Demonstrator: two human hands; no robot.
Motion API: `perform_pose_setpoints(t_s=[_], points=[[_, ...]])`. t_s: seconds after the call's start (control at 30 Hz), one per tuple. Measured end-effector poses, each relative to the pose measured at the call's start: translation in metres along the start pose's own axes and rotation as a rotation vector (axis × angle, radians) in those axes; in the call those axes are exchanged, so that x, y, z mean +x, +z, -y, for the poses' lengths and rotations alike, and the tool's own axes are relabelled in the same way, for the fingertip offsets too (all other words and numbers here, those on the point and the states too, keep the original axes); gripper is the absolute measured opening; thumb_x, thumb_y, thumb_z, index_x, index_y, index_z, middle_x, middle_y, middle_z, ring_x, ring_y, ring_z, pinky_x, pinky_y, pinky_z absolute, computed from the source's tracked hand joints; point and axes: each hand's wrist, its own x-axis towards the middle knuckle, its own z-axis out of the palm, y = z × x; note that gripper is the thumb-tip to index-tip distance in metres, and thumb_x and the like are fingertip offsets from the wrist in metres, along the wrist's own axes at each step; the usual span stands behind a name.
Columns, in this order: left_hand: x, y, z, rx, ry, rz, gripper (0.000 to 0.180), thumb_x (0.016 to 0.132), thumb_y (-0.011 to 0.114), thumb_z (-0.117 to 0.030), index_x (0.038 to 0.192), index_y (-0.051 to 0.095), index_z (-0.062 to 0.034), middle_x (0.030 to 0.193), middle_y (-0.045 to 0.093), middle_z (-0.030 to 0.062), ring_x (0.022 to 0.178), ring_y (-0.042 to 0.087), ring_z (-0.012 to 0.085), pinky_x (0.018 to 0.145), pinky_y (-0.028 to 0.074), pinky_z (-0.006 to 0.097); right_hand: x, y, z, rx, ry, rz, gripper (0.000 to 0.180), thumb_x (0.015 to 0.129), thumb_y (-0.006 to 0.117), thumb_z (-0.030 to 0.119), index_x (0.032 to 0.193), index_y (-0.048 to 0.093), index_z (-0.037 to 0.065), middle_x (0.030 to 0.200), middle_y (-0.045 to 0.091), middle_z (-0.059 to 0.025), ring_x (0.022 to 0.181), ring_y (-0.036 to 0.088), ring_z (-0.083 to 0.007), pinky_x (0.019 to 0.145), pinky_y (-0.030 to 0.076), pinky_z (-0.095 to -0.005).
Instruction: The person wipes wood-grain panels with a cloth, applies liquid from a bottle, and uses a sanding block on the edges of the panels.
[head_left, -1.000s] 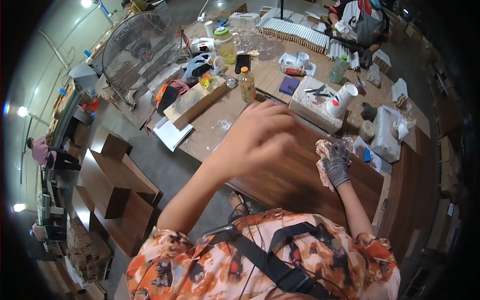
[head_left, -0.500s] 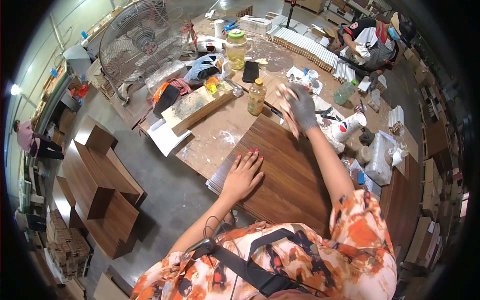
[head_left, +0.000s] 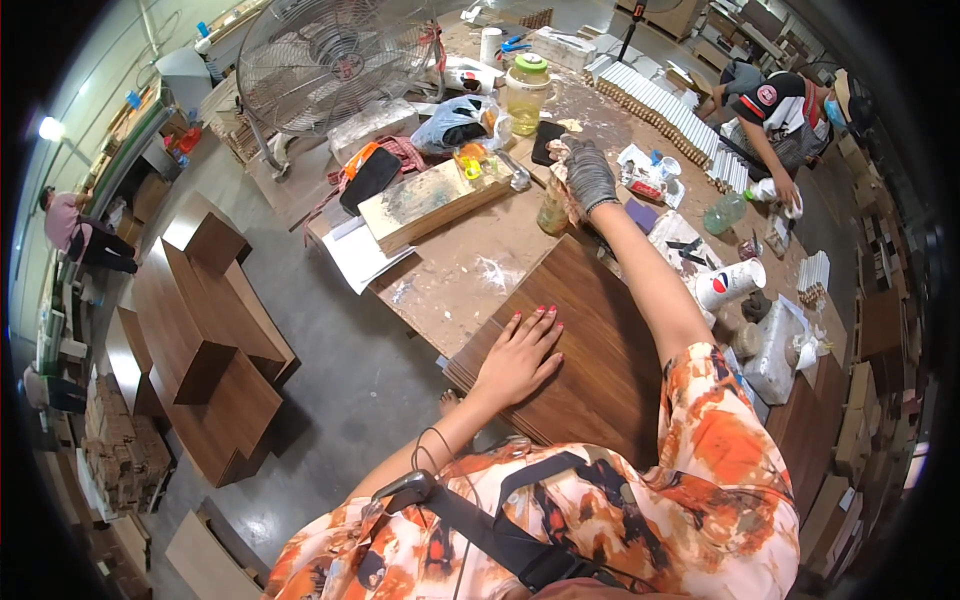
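Observation:
My left hand [head_left: 521, 358] lies flat with spread fingers on a dark brown wood-grain panel [head_left: 590, 345], the top one of a stack. My right hand [head_left: 590, 180], in a grey glove, is closed on a crumpled, pale stained cloth [head_left: 562, 165] beyond the panel's far edge. The cloth hangs beside a bottle of yellowish liquid [head_left: 551, 214] and partly hides it. A black phone [head_left: 546, 144] lies just behind the cloth. To the right of the glove is a small purple block [head_left: 641, 214].
A wooden block [head_left: 435, 205], a large fan [head_left: 335, 65] and a green-lidded jug [head_left: 527, 95] stand at the far left of the table. White cups [head_left: 730, 284] and a foam block [head_left: 778, 350] are at right. A co-worker [head_left: 785, 115] bends over the far right side. Brown shelf units [head_left: 205, 350] stand on the floor.
My right hand has moved away from me and leftward with the cloth, up to the bottle. My left hand stays on the panel. The whole view has shifted, and the co-worker now reaches down to the table.

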Motion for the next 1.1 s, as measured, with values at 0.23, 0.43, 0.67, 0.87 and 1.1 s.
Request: perform_pose_setpoints(t_s=[0.23, 0.43, 0.67, 0.87, 1.1], points=[[0.007, 0.0, -0.005, -0.034, 0.045, -0.013, 0.054, 0.106, 0.046, -0.04, 0.147, 0.05, -0.0053, 0.161, 0.038, 0.014, 0.152, 0.031, 0.0279, 0.126, 0.018, 0.046, -0.006, 0.007, -0.019, -0.31, -0.016, 0.152, 0.046, 0.093, 0.061, 0.032, 0.138, 0.059, 0.02, 0.137, 0.055, -0.0256, 0.115, 0.061, -0.046, 0.098, 0.052, -0.0519], [0.012, 0.002, -0.015, -0.075, 0.083, -0.018, 0.056, 0.106, 0.044, -0.04, 0.149, 0.048, -0.0047, 0.162, 0.037, 0.0149, 0.153, 0.029, 0.0282, 0.127, 0.016, 0.046, -0.012, 0.019, -0.06, -0.356, 0.02, 0.01, 0.044, 0.087, 0.067, 0.028, 0.13, 0.061, 0.016, 0.138, 0.055, -0.0252, 0.112, 0.064, -0.0444, 0.095, 0.053, -0.0535], [-0.005, 0.002, 0.0, -0.08, -0.003, -0.035, 0.056, 0.106, 0.046, -0.039, 0.148, 0.049, -0.0035, 0.161, 0.038, 0.0153, 0.152, 0.029, 0.0287, 0.127, 0.016, 0.047, -0.024, 0.017, -0.003, 0.207, 0.092, 0.093, 0.025, 0.087, 0.067, 0.006, 0.111, 0.062, 0.009, 0.111, 0.059, -0.0193, 0.088, 0.07, -0.0333, 0.073, 0.056, -0.0448], [-0.001, 0.001, -0.004, -0.106, 0.042, -0.051, 0.055, 0.105, 0.047, -0.038, 0.147, 0.05, -0.0025, 0.16, 0.039, 0.0151, 0.152, 0.03, 0.0284, 0.127, 0.016, 0.047, -0.012, 0.004, -0.114, 0.831, -0.172, -0.149, 0.025, 0.106, 0.047, 0.013, 0.126, 0.06, 0.006, 0.129, 0.062, -0.0088, 0.099, 0.065, -0.0179, 0.086, 0.057, -0.037], [0.0, 0.003, -0.001, -0.122, 0.031, -0.042, 0.055, 0.105, 0.046, -0.038, 0.146, 0.051, -0.0018, 0.16, 0.039, 0.0158, 0.152, 0.03, 0.0287, 0.127, 0.016, 0.046, -0.129, -0.047, -0.051, 1.659, 0.376, -0.221, 0.033, 0.101, 0.057, 0.018, 0.131, 0.058, 0.004, 0.118, 0.065, -0.0118, 0.096, 0.066, -0.0223, 0.078, 0.057, -0.0352]])
